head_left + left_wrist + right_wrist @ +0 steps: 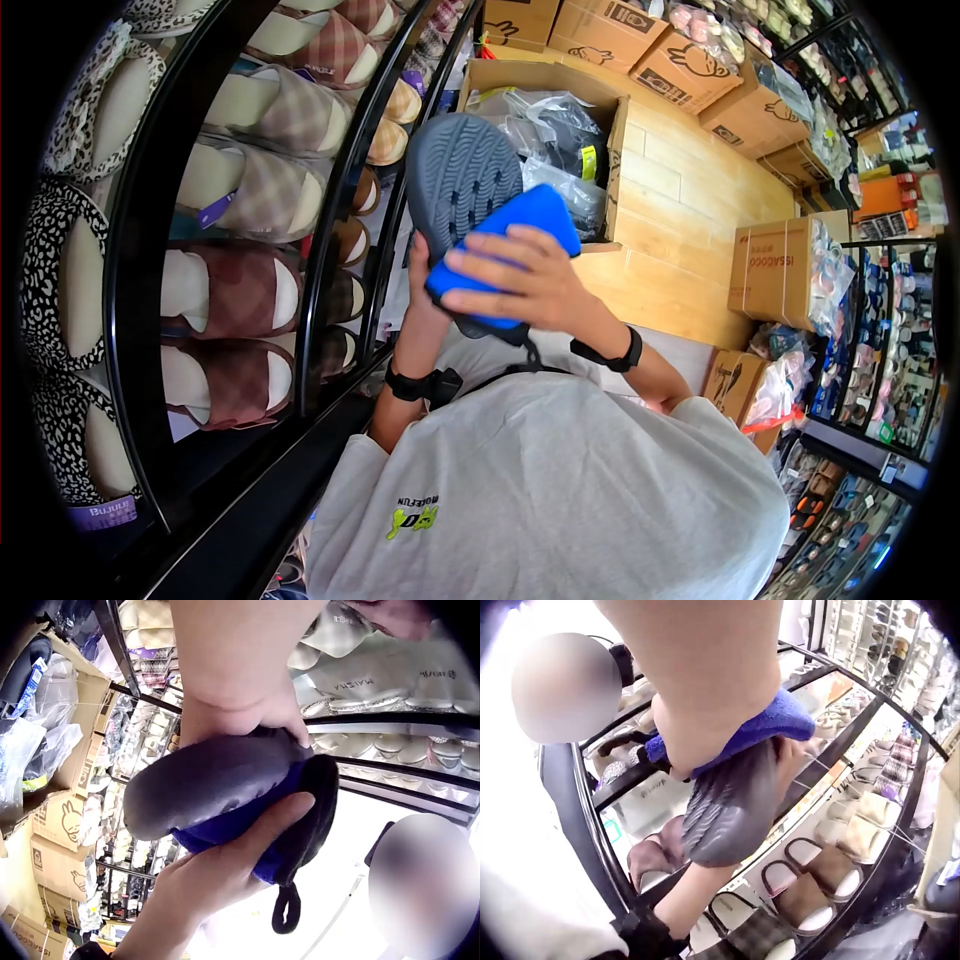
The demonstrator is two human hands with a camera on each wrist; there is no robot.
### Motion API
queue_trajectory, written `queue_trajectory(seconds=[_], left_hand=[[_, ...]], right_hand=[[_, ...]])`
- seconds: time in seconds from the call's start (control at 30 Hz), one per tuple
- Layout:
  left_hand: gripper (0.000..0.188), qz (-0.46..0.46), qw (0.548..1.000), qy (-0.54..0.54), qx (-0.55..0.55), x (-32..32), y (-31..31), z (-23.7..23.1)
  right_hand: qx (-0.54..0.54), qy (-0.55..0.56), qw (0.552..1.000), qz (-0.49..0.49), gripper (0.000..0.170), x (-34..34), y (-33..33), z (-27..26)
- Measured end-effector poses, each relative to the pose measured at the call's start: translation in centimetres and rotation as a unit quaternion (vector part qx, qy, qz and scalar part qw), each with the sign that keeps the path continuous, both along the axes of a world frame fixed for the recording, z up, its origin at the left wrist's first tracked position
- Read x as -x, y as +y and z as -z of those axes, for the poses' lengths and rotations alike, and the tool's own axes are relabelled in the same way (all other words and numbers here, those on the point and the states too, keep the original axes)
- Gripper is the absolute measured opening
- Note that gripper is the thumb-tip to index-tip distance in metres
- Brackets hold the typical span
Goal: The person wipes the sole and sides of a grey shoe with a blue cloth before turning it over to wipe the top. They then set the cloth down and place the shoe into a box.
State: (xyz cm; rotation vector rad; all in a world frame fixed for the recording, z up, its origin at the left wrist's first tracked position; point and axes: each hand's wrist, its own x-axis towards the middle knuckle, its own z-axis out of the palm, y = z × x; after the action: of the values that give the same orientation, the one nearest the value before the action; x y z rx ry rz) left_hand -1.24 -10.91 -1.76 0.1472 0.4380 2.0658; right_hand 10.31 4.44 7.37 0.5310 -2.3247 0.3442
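Centrally, a dark grey slipper with a wavy-treaded sole (458,178) was held before the wearer's light grey short-sleeved shirt (570,460), its sole turned toward the head camera. The left hand (425,285) gripped the slipper along its edge. The right hand (530,285) gripped a fuzzy blue fabric pad with black edging (548,215), fingers spread across one face and thumb on the other; the pad lay against the sole. A black cord loop (286,909) hung from the pad's end. A black strap (622,352) encircled the right wrist. A black-framed rack (140,300) bearing plaid open-toed slippers (245,290) stood to the left. Beyond the hands, an open brown cardboard carton (545,75) contained plastic-wrapped goods (545,125).
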Motion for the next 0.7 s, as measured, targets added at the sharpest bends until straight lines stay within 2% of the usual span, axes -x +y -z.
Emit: queue_trajectory(seconds=[0.03, 0.07, 0.1, 0.17, 0.23, 0.27, 0.3, 0.37, 0.4, 0.43, 0.47, 0.5, 0.53, 0.57, 0.6, 0.63, 0.67, 0.7], left_hand=[[0.078, -0.076, 0.977, 0.068, 0.186, -1.1, -0.2, -2.1], [0.074, -0.094, 0.987, 0.035, 0.122, -1.1, 0.2, -1.8], [0.080, -0.103, 0.987, 0.032, 0.118, -1.1, 0.6, -1.7], [0.079, -0.118, 0.980, 0.074, 0.144, -1.1, 0.9, -1.9], [0.075, -0.064, 0.990, 0.029, 0.123, -1.3, 0.4, -2.9], [0.080, -0.017, 0.998, -0.019, 0.065, -0.5, -0.1, -1.2], [0.083, 0.097, 0.971, -0.140, -0.167, 0.6, 0.5, -0.4], [0.085, 0.116, 0.978, -0.124, -0.117, 0.6, -0.1, -0.4], [0.082, 0.085, 0.970, -0.141, -0.178, 0.0, 0.4, -0.5], [0.082, 0.086, 0.970, -0.141, -0.178, -0.6, 0.6, -0.9], [0.080, 0.007, 0.997, -0.065, -0.041, -1.3, 0.6, -1.6], [0.078, -0.073, 0.992, 0.012, 0.098, -1.9, 0.7, -2.8], [0.073, -0.090, 0.985, 0.029, 0.141, -2.3, 1.2, -4.1], [0.073, -0.099, 0.983, 0.066, 0.137, -2.8, 1.6, -5.2], [0.073, -0.081, 0.980, 0.085, 0.163, -2.5, 1.4, -4.4], [0.074, -0.061, 0.975, 0.105, 0.189, -2.2, 1.1, -3.5], [0.075, -0.093, 0.976, 0.049, 0.188, -2.8, 1.9, -5.0], [0.076, -0.029, 0.993, 0.012, 0.111, -1.9, 1.4, -2.3]], right_hand=[[0.032, -0.016, 0.999, 0.010, 0.048, 0.1, 0.8, -0.3], [0.086, -0.033, 0.995, 0.023, 0.048, 0.1, 1.4, -0.7], [0.123, -0.012, 0.991, 0.053, 0.048, 0.4, 1.6, -0.6], [0.171, 0.026, 0.981, 0.091, 0.049, 0.9, 0.6, -0.1], [0.104, -0.022, 0.992, 0.071, 0.048, -0.5, -0.5, -0.2], [0.071, -0.025, 0.996, 0.036, 0.048, -0.5, -1.4, -0.3], [0.032, -0.023, 0.999, 0.005, 0.049, -0.8, -2.0, -0.3], [-0.028, -0.013, 0.999, -0.027, 0.051, -0.8, -2.2, -0.1], [-0.019, -0.014, 0.999, -0.026, 0.051, -0.7, -1.5, -0.1], [-0.010, -0.016, 0.999, -0.025, 0.051, -0.7, -0.4, -0.1], [0.018, -0.049, 0.999, 0.011, 0.050, -1.1, 0.3, -0.7], [0.068, -0.036, 0.996, 0.035, 0.049, -0.9, 1.2, -0.5], [0.125, -0.008, 0.990, 0.070, 0.049, -0.5, 1.1, -0.5], [0.181, 0.021, 0.977, 0.106, 0.050, -0.1, 0.8, -0.5], [0.178, 0.029, 0.976, 0.123, 0.054, -0.2, 0.2, -0.5], [0.141, 0.008, 0.981, 0.132, 0.050, -0.9, -0.5, -0.9], [0.109, -0.014, 0.989, 0.098, 0.048, -1.5, -1.1, -1.1], [0.076, -0.037, 0.994, 0.066, 0.046, -2.0, -1.4, -1.1]])
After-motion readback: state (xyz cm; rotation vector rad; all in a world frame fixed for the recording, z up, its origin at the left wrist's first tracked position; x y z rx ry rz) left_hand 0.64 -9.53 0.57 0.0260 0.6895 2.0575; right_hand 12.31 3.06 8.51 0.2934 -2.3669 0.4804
